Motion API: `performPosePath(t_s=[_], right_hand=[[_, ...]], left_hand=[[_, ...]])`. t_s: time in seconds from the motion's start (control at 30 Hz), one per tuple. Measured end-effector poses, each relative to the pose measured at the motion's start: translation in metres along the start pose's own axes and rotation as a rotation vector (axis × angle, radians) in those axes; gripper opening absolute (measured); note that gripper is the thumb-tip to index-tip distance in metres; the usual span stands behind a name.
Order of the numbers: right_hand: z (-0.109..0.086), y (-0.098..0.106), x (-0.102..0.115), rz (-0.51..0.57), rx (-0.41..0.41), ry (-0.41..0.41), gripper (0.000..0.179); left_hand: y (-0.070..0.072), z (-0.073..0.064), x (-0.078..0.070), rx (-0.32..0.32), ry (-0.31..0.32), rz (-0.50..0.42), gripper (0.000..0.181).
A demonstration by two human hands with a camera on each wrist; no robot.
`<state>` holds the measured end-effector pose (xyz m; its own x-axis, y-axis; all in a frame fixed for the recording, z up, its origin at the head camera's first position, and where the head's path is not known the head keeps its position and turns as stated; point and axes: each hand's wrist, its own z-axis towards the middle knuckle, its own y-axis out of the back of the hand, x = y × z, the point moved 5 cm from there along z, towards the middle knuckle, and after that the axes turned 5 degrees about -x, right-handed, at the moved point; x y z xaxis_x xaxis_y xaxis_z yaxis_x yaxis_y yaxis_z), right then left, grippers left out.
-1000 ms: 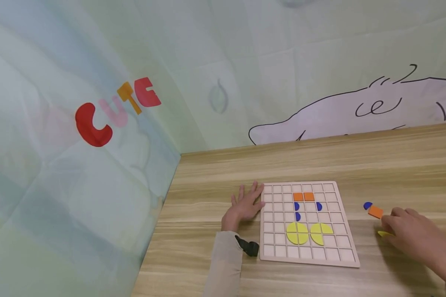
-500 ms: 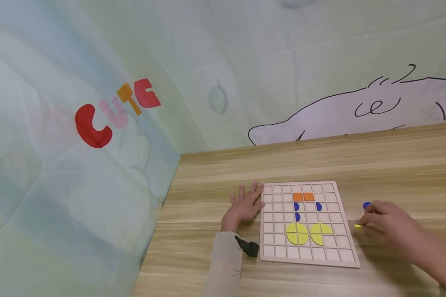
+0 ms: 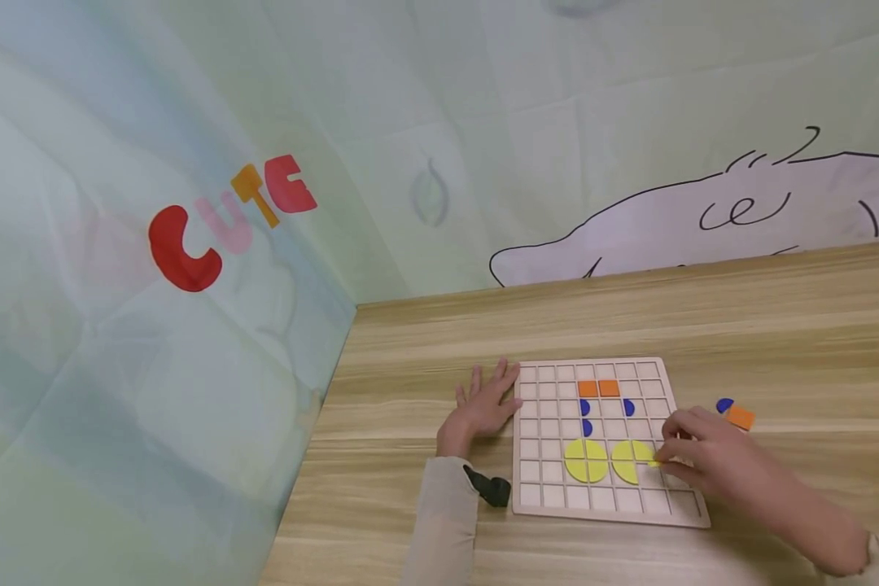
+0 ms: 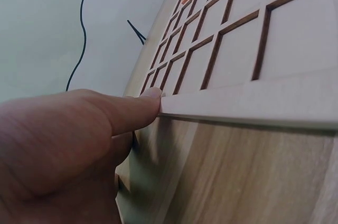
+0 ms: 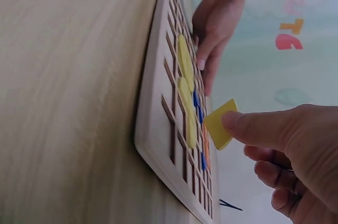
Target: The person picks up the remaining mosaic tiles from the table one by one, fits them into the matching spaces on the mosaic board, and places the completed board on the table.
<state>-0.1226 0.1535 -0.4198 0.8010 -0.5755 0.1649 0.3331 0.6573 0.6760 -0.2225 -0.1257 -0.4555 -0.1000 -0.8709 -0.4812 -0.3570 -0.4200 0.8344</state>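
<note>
A square wooden grid board (image 3: 549,514) lies on the table. My left hand (image 3: 481,409) has its fingers spread, with thumb and fingertips touching the board's left edge. In the right wrist view my right hand (image 5: 296,150) pinches a yellow quarter-circle tile (image 5: 217,127) between thumb and finger. The head view puts that hand over the board's right side, beside a yellow three-quarter disc (image 3: 625,461) whose lower right cell is bare. A full yellow disc (image 3: 586,461) of quarter tiles sits to its left. Two orange squares (image 3: 598,388) and three blue half-circles (image 3: 587,428) fill cells higher up.
Right of the board, a loose blue half-circle (image 3: 724,404) and an orange square tile (image 3: 741,418) lie on the wooden table (image 3: 425,342). A printed fabric backdrop (image 3: 447,163) rises behind and to the left. A black strap (image 3: 489,487) is around the left wrist.
My right hand has carried the yellow tile leftward from the table's right side to over the board, uncovering the loose orange and blue tiles. The left hand stays in place.
</note>
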Motion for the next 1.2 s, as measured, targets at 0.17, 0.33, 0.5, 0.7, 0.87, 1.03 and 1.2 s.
performPosePath(t_s=[0.17,0.33,0.5,0.7,0.87,1.03,1.2], right_hand=[[0.0,-0.01,0.005,0.031,0.05,0.028,0.052],[0.0,-0.014,0.008,-0.026,0.137,0.018,0.038],[0.0,-0.013,0.012,-0.094,0.209,0.036,0.007],[-0.003,-0.014,0.016,-0.117,0.219,0.071,0.012],[-0.003,-0.015,0.015,-0.128,0.237,0.045,0.008],[-0.002,-0.016,0.012,-0.141,0.246,0.005,0.025],[-0.003,-0.017,0.01,-0.177,0.254,-0.027,0.026]], left_hand=[[0.0,0.0,0.0,0.002,0.005,0.003,0.058],[0.0,0.001,0.0,0.001,0.006,0.003,0.058],[0.001,0.0,0.0,-0.002,0.006,-0.007,0.058],[0.002,0.0,0.0,-0.005,0.009,-0.012,0.057],[0.002,-0.001,0.0,-0.004,0.008,-0.015,0.057],[0.001,-0.001,0.0,-0.004,0.004,-0.009,0.058],[0.001,-0.001,-0.001,-0.004,0.001,-0.015,0.058]])
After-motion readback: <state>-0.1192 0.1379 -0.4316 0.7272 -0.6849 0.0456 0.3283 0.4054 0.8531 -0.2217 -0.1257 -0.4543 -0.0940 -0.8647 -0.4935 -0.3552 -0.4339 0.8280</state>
